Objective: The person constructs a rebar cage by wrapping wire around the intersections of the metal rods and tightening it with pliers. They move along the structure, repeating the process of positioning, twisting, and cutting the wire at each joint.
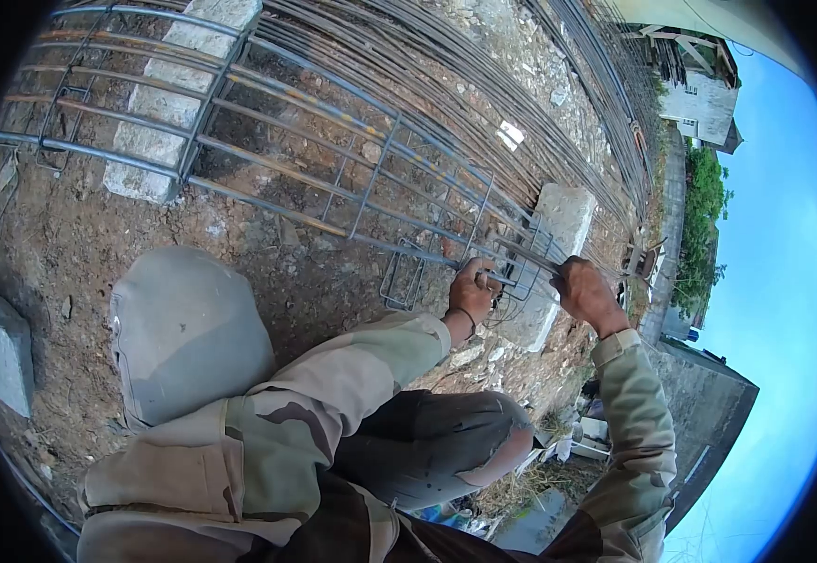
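A long cage of steel bars and square stirrups (362,202) runs from the upper left to the centre. My left hand (474,289) is closed round the cage's near bar, close to its end. Just to the right, my right hand (587,291) grips a dark metal tool (526,253), whose far end lies over the end stirrups. Beneath the cage end is a pale concrete block (563,220). Some loose stirrups (402,277) hang at the near side of the cage, left of my left hand.
Another concrete block (160,113) supports the cage at the upper left. Many long loose bars (446,84) lie beyond it. My knees are bent below, near a grey block (3,352). Walls, a green bush (699,220) and a building (704,103) stand at the right.
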Motion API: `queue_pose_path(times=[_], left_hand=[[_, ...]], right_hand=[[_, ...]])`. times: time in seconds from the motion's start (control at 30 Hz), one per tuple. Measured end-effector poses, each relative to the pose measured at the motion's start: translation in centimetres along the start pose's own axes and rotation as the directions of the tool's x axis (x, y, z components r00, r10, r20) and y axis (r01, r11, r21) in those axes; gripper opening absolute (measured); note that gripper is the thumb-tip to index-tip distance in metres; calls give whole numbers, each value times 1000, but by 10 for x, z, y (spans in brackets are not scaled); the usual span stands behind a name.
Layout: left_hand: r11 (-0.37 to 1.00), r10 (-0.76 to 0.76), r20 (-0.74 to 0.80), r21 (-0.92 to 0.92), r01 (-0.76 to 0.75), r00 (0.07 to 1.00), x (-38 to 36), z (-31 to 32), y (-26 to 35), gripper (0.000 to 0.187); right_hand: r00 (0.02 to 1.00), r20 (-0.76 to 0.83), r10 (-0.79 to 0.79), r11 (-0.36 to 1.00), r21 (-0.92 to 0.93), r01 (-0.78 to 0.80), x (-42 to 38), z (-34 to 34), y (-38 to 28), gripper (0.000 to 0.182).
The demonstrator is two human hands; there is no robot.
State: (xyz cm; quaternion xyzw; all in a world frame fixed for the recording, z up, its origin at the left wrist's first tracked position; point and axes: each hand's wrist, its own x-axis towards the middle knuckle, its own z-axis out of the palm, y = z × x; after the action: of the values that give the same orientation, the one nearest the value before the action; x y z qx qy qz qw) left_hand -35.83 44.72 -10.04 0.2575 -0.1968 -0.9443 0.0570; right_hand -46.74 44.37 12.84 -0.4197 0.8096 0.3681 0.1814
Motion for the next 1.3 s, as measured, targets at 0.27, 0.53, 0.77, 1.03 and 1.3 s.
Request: queue_pose_path(times=[0.27,0.53,0.77,1.03,1.3], left_hand=[[999,17,-60,38,-15,998,-9,8,14,26],[999,13,-120,-42,-18,993,-9,21,14,28],[1000,9,-145,3,-9,989,-9,21,19,29],[866,-108,29,-488,109,994,-2,16,32,22],[691,-142,235,-672,267,961,28,22,50,41]], right_hand=[[996,75,41,996,-83,-34,19,-15,-27,22],[995,87,44,942,-336,-13,23,-20,-40,27],[995,83,50,879,-476,-4,31,-63,-89,25],[990,130,-45,930,-357,89,43,-78,-79,24],[991,125,40,992,112,-54,29,-14,-38,27]])
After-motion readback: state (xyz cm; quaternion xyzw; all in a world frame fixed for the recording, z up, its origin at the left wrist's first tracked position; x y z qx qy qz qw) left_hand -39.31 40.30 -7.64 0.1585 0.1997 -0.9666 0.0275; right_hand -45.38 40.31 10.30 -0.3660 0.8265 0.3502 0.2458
